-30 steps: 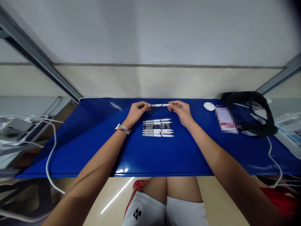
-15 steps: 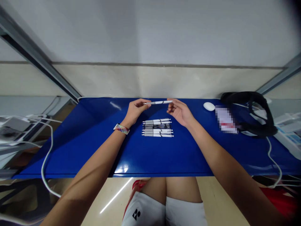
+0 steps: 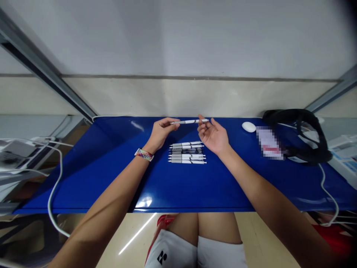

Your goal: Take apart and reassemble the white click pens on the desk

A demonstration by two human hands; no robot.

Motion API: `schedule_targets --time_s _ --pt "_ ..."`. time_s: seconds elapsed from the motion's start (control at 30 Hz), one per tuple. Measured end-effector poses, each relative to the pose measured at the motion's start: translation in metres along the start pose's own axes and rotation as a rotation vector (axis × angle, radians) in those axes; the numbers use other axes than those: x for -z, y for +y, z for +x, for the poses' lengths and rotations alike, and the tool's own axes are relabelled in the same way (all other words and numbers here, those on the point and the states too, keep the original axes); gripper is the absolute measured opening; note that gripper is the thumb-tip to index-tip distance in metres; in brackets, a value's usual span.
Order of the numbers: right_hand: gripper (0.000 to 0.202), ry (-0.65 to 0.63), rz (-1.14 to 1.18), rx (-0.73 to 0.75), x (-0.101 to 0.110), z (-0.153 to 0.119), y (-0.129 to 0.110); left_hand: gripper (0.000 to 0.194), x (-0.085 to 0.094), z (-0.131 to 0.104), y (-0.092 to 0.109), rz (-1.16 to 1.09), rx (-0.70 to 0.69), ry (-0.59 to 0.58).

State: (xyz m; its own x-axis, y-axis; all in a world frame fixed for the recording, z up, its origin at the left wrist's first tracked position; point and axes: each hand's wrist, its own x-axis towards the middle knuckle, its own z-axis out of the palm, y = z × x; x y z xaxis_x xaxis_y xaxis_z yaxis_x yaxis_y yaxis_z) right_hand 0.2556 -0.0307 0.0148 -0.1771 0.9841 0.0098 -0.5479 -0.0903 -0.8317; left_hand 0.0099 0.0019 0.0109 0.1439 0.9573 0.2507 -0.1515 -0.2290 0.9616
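Observation:
A white and grey pen [image 3: 188, 121] is held level near the back of the blue table. My left hand [image 3: 163, 131] pinches its grey tip end between thumb and fingers. At the other end, my right hand [image 3: 213, 134] is turned partly palm up with its fingers apart, the fingertips beside or against the pen's end. Several similar pens [image 3: 192, 157] lie side by side on the table below the hands, tips pointing left; one among them looks darker.
The blue table [image 3: 192, 190] meets a pale wall. To the right are a white mouse [image 3: 248, 127], a blurred-out packet [image 3: 269, 143] and a black strap-like headset [image 3: 320, 141]. White cables [image 3: 57, 186] hang at the left edge.
My right hand has opened, its thumb moving away from the pen's end and the palm turning upward. My left hand still holds the pen in nearly the same place.

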Motion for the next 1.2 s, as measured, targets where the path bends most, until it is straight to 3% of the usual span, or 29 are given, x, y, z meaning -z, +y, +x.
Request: schedule_targets --time_s 0.17,0.3,0.5,0.77,0.93,1.07,1.2 --pt "0.029 0.018 0.01 0.023 0.0001 -0.0007 0.0007 0.032 -0.0016 -0.0007 0.0007 -0.041 0.029 -0.001" --pt "0.041 -0.023 -0.017 0.057 0.0005 -0.002 0.0007 0.033 -0.002 -0.0008 0.0015 -0.029 0.028 0.004" --pt "0.031 0.014 -0.008 0.046 0.0022 0.001 0.0019 0.031 -0.0025 -0.0021 0.0024 -0.031 0.033 -0.006" --pt "0.039 0.006 -0.047 0.073 0.0014 -0.0021 0.0014 0.032 -0.0027 -0.0022 0.0022 -0.021 0.025 0.003" --pt "0.028 0.057 -0.008 0.045 0.0012 -0.001 0.0034 0.03 -0.0035 -0.0024 0.0035 -0.043 0.035 -0.001" --pt "0.035 0.045 -0.008 0.037 0.0006 -0.0013 0.0024 0.029 -0.004 -0.003 0.0032 -0.028 0.041 0.003" --pt "0.03 0.036 -0.062 0.046 0.0021 -0.0012 0.0032 0.028 -0.003 -0.0031 0.0014 -0.002 0.027 0.0"
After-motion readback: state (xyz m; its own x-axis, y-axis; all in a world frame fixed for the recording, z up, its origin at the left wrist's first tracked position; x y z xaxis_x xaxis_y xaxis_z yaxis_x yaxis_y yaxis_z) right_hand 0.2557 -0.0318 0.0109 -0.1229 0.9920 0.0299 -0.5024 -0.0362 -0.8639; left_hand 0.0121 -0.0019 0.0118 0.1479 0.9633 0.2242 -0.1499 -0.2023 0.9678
